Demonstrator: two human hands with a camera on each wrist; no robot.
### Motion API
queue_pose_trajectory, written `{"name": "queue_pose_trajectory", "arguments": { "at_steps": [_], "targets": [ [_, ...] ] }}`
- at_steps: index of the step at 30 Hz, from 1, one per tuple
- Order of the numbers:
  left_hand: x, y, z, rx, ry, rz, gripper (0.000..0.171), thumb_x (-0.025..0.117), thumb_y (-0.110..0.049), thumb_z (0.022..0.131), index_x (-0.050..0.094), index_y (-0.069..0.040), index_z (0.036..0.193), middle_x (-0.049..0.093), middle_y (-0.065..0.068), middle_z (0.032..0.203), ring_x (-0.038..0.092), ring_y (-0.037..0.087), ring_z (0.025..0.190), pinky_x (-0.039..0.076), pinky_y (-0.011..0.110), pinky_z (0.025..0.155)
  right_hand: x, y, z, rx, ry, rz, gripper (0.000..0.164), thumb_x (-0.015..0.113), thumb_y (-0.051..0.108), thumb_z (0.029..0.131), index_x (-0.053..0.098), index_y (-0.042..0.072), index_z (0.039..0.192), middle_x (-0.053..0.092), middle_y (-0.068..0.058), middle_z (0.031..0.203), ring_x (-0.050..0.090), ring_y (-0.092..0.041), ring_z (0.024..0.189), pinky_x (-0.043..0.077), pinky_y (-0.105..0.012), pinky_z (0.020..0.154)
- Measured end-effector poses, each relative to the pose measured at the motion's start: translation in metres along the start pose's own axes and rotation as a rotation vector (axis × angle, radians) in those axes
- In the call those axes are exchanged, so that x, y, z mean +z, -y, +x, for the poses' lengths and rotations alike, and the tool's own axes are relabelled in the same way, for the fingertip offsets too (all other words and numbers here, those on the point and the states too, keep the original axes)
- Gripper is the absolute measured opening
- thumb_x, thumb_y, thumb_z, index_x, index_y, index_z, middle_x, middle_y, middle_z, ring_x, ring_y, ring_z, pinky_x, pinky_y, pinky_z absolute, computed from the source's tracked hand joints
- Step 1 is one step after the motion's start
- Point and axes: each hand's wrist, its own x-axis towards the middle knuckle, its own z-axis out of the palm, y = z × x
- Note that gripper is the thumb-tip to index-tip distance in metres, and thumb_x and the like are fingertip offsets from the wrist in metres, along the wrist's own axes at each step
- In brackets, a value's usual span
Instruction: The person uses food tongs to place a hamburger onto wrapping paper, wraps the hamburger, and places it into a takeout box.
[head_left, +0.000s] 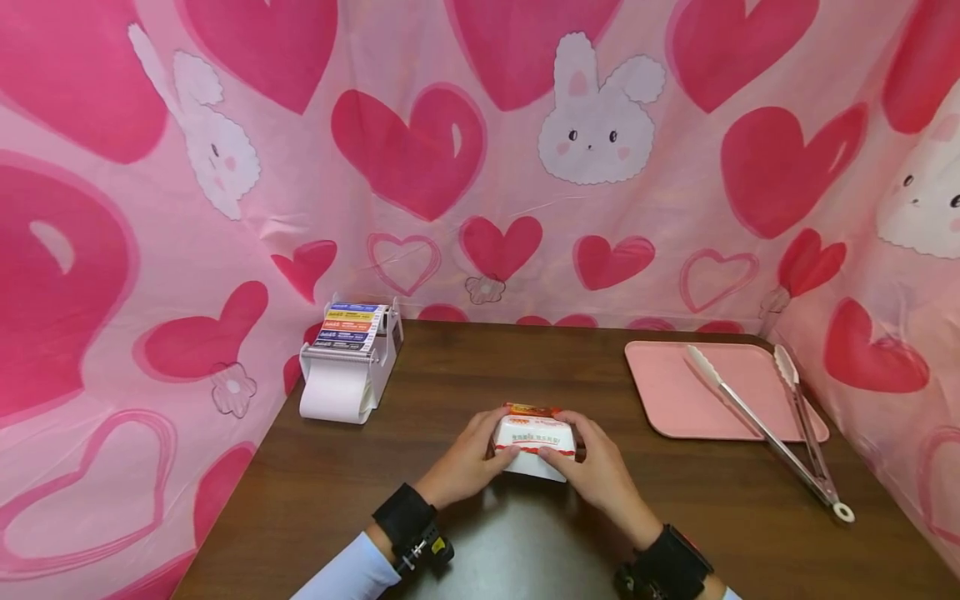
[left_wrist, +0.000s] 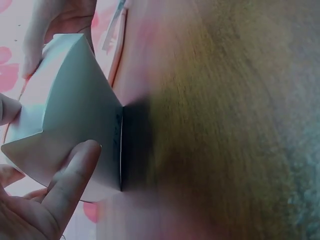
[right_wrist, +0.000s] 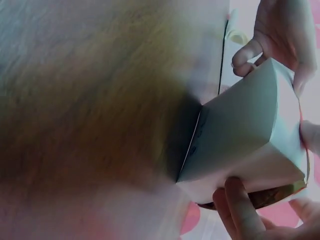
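Note:
A small white paper food box (head_left: 534, 442) with red trim and printed lettering is at the middle of the table, between my two hands. My left hand (head_left: 472, 454) grips its left side, thumb on the top front edge. From the right, my right hand (head_left: 600, 467) holds it the same way. In the left wrist view the box (left_wrist: 82, 105) has its plain front low against the wood; whether it touches the table I cannot tell. The right wrist view shows a dark reddish-brown strip along one side of the box (right_wrist: 240, 115). Its contents are hidden.
On the brown wooden table (head_left: 510, 358), a label dispenser (head_left: 348, 358) with a white roll and coloured label strips stands at the back left. At right, metal tongs (head_left: 780, 442) with pale tips lie across a pink tray (head_left: 660, 392). Pink heart-patterned cloth (head_left: 495, 192) surrounds the table.

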Motion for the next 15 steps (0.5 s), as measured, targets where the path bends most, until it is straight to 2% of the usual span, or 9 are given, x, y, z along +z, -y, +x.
{"name": "queue_pose_trajectory", "arguments": {
  "at_steps": [5, 9, 15],
  "targets": [
    [0.0014, 0.0028, 0.0010, 0.029, 0.000, -0.028, 0.073, 0.065, -0.042, 0.098, 0.033, -0.010, 0.157, 0.040, 0.016, 0.151, 0.047, 0.029, 0.130, 0.044, 0.050, 0.106, 0.0006, 0.0041, -0.0012, 0.029, -0.002, -0.023, 0.055, 0.086, 0.033, 0.081, 0.061, 0.014, 0.127, 0.062, -0.010, 0.118, 0.062, -0.020, 0.096, 0.054, -0.034, 0.081],
    [0.0028, 0.0056, 0.0027, 0.054, -0.012, -0.066, 0.072, 0.066, -0.036, 0.098, 0.034, -0.008, 0.156, 0.041, 0.017, 0.151, 0.050, 0.028, 0.125, 0.049, 0.042, 0.100, 0.0006, 0.0059, -0.0008, 0.035, 0.003, -0.015, 0.053, 0.086, 0.031, 0.081, 0.061, 0.013, 0.125, 0.062, -0.009, 0.117, 0.060, -0.021, 0.097, 0.053, -0.036, 0.081],
    [0.0051, 0.0085, 0.0044, 0.038, -0.022, -0.190, 0.071, 0.069, -0.027, 0.098, 0.036, -0.005, 0.156, 0.041, 0.022, 0.149, 0.055, 0.030, 0.114, 0.057, 0.027, 0.077, -0.0072, -0.0013, -0.0037, 0.013, 0.089, 0.116, 0.052, 0.078, 0.026, 0.091, 0.058, 0.016, 0.138, 0.065, -0.009, 0.124, 0.064, -0.022, 0.108, 0.054, -0.037, 0.092]
  ]
}}
